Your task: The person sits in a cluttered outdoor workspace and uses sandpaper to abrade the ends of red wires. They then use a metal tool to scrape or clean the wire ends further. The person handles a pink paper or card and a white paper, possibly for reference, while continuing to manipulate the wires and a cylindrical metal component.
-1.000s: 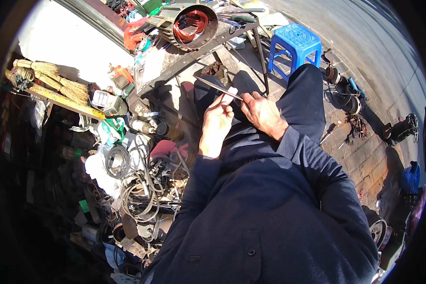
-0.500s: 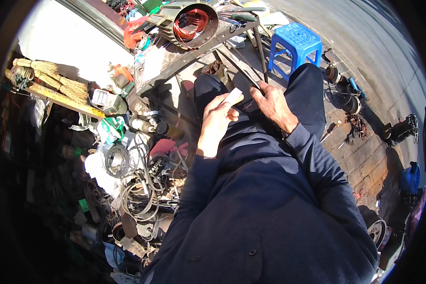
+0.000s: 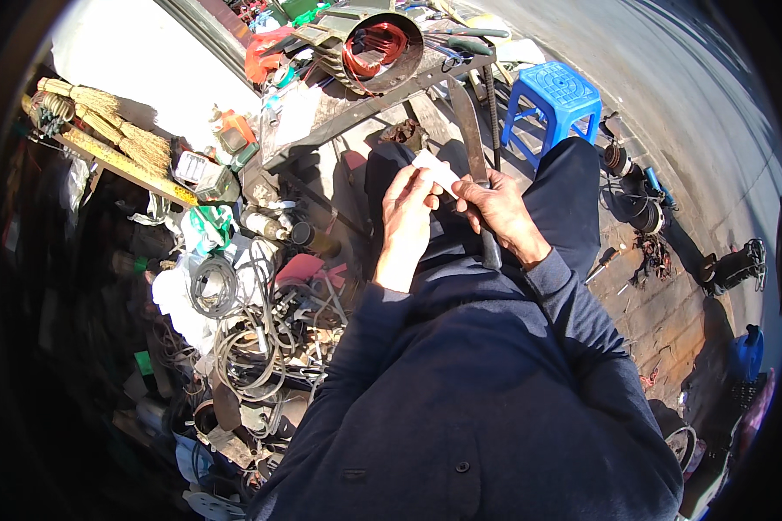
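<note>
Between my knees, my left hand (image 3: 404, 217) grips a small pale flat block (image 3: 434, 169) by its upper-left part. My right hand (image 3: 504, 213) is closed around a long dark knife (image 3: 469, 135) near where blade meets handle, and its thumb and fingertips touch the block's lower end. The blade stands up and away from me, tip toward the table; the dark handle end shows below my right hand, over my lap. What the block is made of I cannot tell.
A cluttered metal table (image 3: 321, 126) holds a cylinder with red wire (image 3: 375, 48). A blue stool (image 3: 556, 87) stands right of it. Straw brooms (image 3: 139, 148) lie on a left shelf. Hoses and scrap (image 3: 252, 347) pile at left; a screwdriver (image 3: 604, 265) and spools (image 3: 643, 208) lie at right.
The knife has swung from lying crosswise to pointing away from me, its handle now visible. My right hand has come back toward the block, which has shifted slightly.
</note>
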Demonstrator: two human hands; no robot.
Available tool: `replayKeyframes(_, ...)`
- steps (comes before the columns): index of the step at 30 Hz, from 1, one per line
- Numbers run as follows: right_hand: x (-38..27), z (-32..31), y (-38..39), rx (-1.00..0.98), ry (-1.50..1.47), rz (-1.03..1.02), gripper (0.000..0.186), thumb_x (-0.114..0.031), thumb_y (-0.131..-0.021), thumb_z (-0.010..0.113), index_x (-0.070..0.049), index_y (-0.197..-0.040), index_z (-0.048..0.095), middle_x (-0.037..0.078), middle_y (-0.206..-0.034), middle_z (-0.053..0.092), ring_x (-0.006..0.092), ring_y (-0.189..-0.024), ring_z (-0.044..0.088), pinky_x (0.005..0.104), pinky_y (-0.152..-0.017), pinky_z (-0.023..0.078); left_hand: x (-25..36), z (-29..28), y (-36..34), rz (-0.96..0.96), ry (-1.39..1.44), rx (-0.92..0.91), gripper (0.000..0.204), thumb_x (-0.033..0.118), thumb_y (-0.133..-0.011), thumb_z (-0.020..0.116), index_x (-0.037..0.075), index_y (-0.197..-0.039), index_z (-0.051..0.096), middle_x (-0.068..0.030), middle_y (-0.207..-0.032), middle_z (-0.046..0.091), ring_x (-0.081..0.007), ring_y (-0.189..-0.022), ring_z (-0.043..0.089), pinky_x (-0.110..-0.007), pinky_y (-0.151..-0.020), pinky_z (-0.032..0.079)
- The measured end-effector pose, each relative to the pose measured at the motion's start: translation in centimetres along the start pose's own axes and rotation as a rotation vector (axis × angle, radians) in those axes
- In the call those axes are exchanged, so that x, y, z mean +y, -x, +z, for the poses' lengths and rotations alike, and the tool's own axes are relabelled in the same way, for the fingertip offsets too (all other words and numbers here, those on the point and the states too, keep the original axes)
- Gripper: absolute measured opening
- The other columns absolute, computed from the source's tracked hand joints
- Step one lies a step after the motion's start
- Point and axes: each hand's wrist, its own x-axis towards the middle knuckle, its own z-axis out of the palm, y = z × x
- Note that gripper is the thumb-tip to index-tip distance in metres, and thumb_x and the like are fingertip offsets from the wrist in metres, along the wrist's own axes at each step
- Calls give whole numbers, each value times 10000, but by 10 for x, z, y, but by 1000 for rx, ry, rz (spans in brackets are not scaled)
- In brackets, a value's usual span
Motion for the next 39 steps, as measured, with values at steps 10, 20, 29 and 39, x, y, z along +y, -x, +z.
replayKeyframes(10, 10, 1, 9, 154, 360, -79, 278, -279, -1009, 700, -4, -1023, 664, 34, -685, 630, 122, -577, 572, 297, -538, 460, -13, 15, 9, -9, -24, 39, 323, 151, -1080, 554, -56, -1328, 557, -205, -1201, 705, -166, -863, 669, -302, -770, 566)
replayKeyframes(20, -11, 3, 0, 25, 353, -181, 196, -212, -1006, 712, -20, -1018, 673, -5, -776, 663, 75, -698, 604, 267, -647, 504, 17, -2, 21, -110, -375, -263, 163, 149, -1069, 559, 11, -1120, 628, -81, -954, 714, -71, -695, 567, -218, -619, 444)
replayKeyframes(29, -6, 0, 2, 47, 358, -185, 176, -196, -998, 712, -38, -936, 666, -29, -746, 623, 63, -697, 532, 256, -635, 454, 0, -8, 32, -292, 193, -109, 263, 74, -1037, 595, -27, -1273, 655, -123, -1129, 721, -151, -913, 667, -272, -825, 539)
replayKeyframes(39, -1, 2, 0, 84, 362, -94, 190, -207, -984, 720, -28, -936, 675, 3, -780, 659, 80, -709, 587, 273, -648, 492, -23, 6, 38, -88, 367, -201, 510, 283, -1108, 518, -8, -1521, 451, -150, -1533, 510, -267, -1460, 453, -425, -1239, 332)
